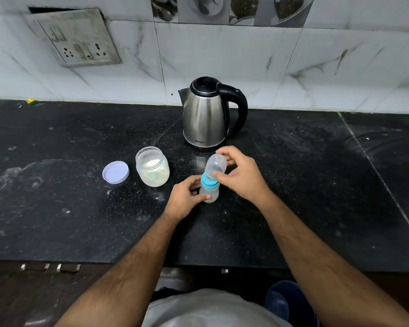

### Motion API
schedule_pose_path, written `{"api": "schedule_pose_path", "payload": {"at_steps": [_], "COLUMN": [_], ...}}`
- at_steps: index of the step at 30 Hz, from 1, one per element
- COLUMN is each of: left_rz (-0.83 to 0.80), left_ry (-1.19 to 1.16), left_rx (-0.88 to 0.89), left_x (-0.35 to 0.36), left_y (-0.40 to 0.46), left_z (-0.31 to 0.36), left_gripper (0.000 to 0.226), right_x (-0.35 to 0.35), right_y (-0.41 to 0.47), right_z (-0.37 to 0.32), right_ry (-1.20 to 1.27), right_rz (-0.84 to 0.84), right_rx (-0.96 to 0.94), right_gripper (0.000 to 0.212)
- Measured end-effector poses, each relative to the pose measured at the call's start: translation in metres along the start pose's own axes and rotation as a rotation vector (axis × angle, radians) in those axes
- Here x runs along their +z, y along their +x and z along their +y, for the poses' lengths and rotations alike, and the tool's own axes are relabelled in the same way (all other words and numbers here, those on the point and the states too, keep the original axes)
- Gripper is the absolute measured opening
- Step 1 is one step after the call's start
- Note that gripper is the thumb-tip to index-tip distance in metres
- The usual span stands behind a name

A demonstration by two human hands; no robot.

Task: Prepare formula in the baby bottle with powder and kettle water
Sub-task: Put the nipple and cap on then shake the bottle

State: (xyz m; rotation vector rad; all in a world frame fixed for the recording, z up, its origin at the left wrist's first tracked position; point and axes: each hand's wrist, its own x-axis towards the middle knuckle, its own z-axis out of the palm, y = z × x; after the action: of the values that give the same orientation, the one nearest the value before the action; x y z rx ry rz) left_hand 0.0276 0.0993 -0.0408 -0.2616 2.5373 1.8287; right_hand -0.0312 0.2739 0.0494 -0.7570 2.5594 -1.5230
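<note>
Baby bottle (209, 193) is standing upright on a black stone counter (57, 220), near the front middle, just in front of a kettle. Going from left to right: a wall socket plate (75, 38) is hanging crooked on the marble-patterned tiles at the upper left. On the counter below, a round pale lilac lid (115, 172) is lying flat, inner side up. Just beside it on the right, an open clear plastic jar (152, 166) is sitting upright, holding white powder, with traces of powder dusting the counter around it. Next, the left hand (184, 199) is gripping the lower body of the bottle, fingers curled round the far side and thumb pressing on the near side. The bottle is showing a blue screw ring (209, 182) at its neck. Above the ring, a clear domed cap (215, 167) is tilting to the left, and the right hand (240, 174) is pinching it between curled fingers on top and the thumb below. Behind the hands, a steel kettle (204, 116) with a black lid is standing near the wall, its black handle (240, 107) pointing right and its spout pointing left
</note>
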Motion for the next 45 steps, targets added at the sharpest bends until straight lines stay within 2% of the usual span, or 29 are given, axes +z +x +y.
{"api": "schedule_pose_path", "payload": {"at_steps": [3, 9, 20, 26, 36, 38, 41, 45], "left_rz": [0.003, 0.003, 0.041, 0.050, 0.018, -0.003, -0.002, 0.109], "left_ry": [-0.015, -0.032, -0.072, -0.078, -0.042, -0.007, 0.067, 0.149], "left_rx": [0.003, 0.013, 0.016, 0.009, 0.031, 0.027, 0.023, 0.043], "left_x": [0.000, 0.000, 0.003, 0.004, 0.001, -0.001, -0.003, -0.010], "left_y": [-0.001, -0.003, -0.003, -0.004, -0.002, -0.002, -0.003, -0.021], "left_z": [-0.001, 0.002, -0.006, -0.007, -0.005, -0.002, -0.001, -0.007], "left_gripper": [0.057, 0.055, 0.053, 0.052, 0.054, 0.057, 0.063, 0.051], "right_x": [0.010, 0.021, 0.032, 0.028, 0.035, 0.034, 0.034, 0.041], "right_y": [-0.004, -0.004, -0.010, -0.006, -0.019, -0.020, -0.023, -0.028], "right_z": [0.010, 0.021, 0.034, 0.032, 0.029, 0.028, 0.031, 0.043], "right_ry": [-0.105, -0.224, -0.196, -0.267, -0.304, -0.320, -0.255, -0.130], "right_rz": [-0.074, -0.104, -0.004, -0.001, 0.035, 0.019, -0.032, -0.026], "right_rx": [0.013, -0.004, -0.046, -0.106, -0.060, -0.047, 0.067, 0.211], "right_gripper": [0.047, 0.049, 0.054, 0.053, 0.060, 0.064, 0.084, 0.098]}}
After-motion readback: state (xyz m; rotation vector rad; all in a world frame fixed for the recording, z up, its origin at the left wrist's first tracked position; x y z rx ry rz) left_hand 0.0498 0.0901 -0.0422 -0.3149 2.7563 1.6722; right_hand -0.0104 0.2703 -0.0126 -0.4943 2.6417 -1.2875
